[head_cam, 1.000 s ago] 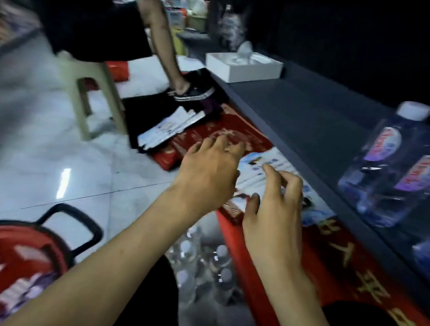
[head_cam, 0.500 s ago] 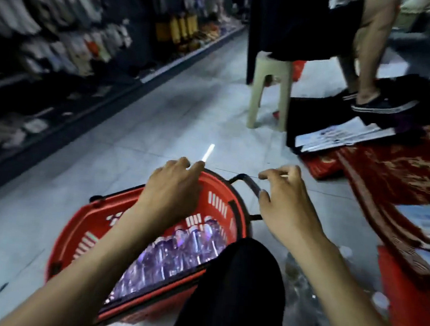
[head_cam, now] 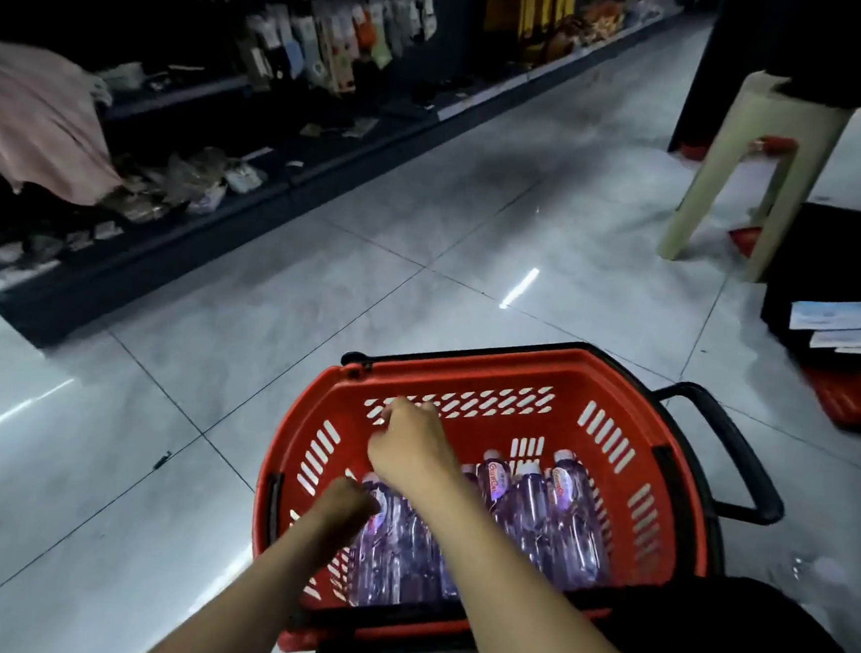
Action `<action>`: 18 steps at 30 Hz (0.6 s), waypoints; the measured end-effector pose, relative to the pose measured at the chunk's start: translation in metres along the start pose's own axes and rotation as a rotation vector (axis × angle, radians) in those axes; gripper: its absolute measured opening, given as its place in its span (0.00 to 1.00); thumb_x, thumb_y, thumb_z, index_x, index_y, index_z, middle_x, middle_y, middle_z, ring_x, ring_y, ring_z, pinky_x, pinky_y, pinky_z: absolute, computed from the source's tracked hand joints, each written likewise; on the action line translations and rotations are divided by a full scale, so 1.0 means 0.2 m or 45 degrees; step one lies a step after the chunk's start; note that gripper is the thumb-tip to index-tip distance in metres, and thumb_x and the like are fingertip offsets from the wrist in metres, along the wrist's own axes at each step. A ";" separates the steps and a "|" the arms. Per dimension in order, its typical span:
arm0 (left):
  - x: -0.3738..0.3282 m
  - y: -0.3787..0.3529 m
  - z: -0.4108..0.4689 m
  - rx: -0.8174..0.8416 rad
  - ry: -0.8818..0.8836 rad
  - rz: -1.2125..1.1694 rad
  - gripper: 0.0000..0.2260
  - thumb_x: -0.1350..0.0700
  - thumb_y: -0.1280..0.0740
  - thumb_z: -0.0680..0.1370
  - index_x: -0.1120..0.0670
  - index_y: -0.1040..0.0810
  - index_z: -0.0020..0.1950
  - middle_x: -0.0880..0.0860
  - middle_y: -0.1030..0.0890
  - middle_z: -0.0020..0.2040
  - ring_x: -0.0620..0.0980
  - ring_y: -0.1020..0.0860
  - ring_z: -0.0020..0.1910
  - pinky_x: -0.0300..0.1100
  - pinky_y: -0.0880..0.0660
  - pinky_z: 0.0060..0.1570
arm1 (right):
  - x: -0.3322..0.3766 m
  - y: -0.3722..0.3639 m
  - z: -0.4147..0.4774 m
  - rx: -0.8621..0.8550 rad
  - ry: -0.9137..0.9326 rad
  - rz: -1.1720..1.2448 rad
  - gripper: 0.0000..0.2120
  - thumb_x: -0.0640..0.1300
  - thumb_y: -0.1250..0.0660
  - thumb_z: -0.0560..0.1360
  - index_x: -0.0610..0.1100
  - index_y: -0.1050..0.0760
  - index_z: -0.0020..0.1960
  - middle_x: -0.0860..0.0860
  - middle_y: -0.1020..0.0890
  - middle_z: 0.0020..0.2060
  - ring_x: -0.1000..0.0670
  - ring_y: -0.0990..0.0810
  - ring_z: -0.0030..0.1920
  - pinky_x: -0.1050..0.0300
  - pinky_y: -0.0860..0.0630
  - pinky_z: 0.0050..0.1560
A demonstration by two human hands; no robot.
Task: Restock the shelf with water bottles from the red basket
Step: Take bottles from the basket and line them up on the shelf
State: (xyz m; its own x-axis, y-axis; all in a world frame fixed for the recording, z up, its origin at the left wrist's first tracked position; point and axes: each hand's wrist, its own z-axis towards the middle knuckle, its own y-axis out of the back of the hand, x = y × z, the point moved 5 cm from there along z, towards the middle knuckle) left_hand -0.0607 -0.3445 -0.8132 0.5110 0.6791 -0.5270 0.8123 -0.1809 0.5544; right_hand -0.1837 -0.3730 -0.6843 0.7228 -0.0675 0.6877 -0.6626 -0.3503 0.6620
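Tiles (head_cam: 318, 291) — grey, glossy — bear the red basket (head_cam: 467, 361); left hand (head_cam: 347, 506), right hand (head_cam: 411, 451) inside, fingers (head_cam: 400, 410) curled, grip unclear.

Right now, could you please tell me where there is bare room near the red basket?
Free: floor tiles between the red basket and the dark shelf base, and ahead toward the beige stool. Crowded: inside the basket, water bottles fill most of it, with the left hand and right hand over them.
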 end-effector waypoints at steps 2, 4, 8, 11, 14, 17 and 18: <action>0.10 -0.08 0.08 -0.003 0.172 -0.116 0.10 0.65 0.33 0.69 0.68 0.23 0.48 0.66 0.22 0.37 0.57 0.25 0.31 0.43 0.36 0.34 | -0.18 -0.20 0.02 0.108 -0.184 0.063 0.19 0.40 0.37 0.78 0.44 0.31 0.68 0.44 0.28 0.63 0.45 0.23 0.55 0.58 0.26 0.46; 0.17 -0.15 0.12 0.004 0.268 -0.206 0.15 0.65 0.33 0.73 0.69 0.25 0.58 0.65 0.20 0.43 0.55 0.24 0.36 0.40 0.32 0.34 | -0.38 -0.38 0.01 0.197 -0.370 0.119 0.20 0.36 0.38 0.78 0.43 0.33 0.70 0.45 0.25 0.58 0.49 0.21 0.50 0.61 0.25 0.40; 0.16 -0.20 0.12 0.030 0.368 -0.337 0.11 0.62 0.33 0.76 0.63 0.27 0.56 0.58 0.22 0.44 0.54 0.22 0.41 0.41 0.25 0.35 | -0.58 -0.53 0.03 0.302 -0.614 0.168 0.23 0.38 0.38 0.78 0.43 0.37 0.72 0.45 0.26 0.59 0.54 0.23 0.42 0.64 0.30 0.31; 0.18 -0.25 0.17 0.057 0.425 -0.465 0.20 0.62 0.34 0.74 0.64 0.30 0.65 0.64 0.21 0.55 0.61 0.20 0.53 0.52 0.20 0.50 | -0.63 -0.55 0.10 0.351 -0.653 0.188 0.30 0.36 0.39 0.78 0.44 0.45 0.77 0.43 0.32 0.70 0.55 0.24 0.43 0.66 0.34 0.28; 0.28 -0.33 0.30 0.083 0.462 -0.538 0.29 0.61 0.33 0.69 0.62 0.33 0.70 0.65 0.23 0.60 0.63 0.21 0.56 0.56 0.20 0.53 | -0.64 -0.57 0.14 0.447 -0.638 0.211 0.35 0.36 0.40 0.79 0.44 0.54 0.80 0.41 0.40 0.76 0.49 0.24 0.61 0.68 0.29 0.39; 0.35 -0.36 0.39 0.062 0.508 -0.613 0.27 0.59 0.33 0.62 0.65 0.27 0.61 0.66 0.19 0.49 0.63 0.18 0.47 0.57 0.19 0.47 | -0.64 -0.60 0.17 0.504 -0.650 0.184 0.39 0.37 0.39 0.79 0.44 0.62 0.79 0.42 0.46 0.78 0.44 0.33 0.72 0.62 0.30 0.52; 0.33 -0.36 0.36 0.069 0.522 -0.613 0.27 0.58 0.33 0.61 0.65 0.26 0.59 0.65 0.18 0.48 0.63 0.18 0.46 0.59 0.19 0.48 | -0.65 -0.61 0.18 0.501 -0.652 0.147 0.40 0.38 0.38 0.79 0.45 0.63 0.79 0.42 0.46 0.78 0.42 0.35 0.73 0.60 0.28 0.57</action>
State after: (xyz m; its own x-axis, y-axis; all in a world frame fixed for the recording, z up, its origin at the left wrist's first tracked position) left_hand -0.0648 -0.3377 -0.9332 -0.0554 0.9088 -0.4135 0.9430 0.1838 0.2776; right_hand -0.1890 -0.3557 -0.8655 0.7175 -0.5273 0.4551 -0.6907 -0.6230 0.3671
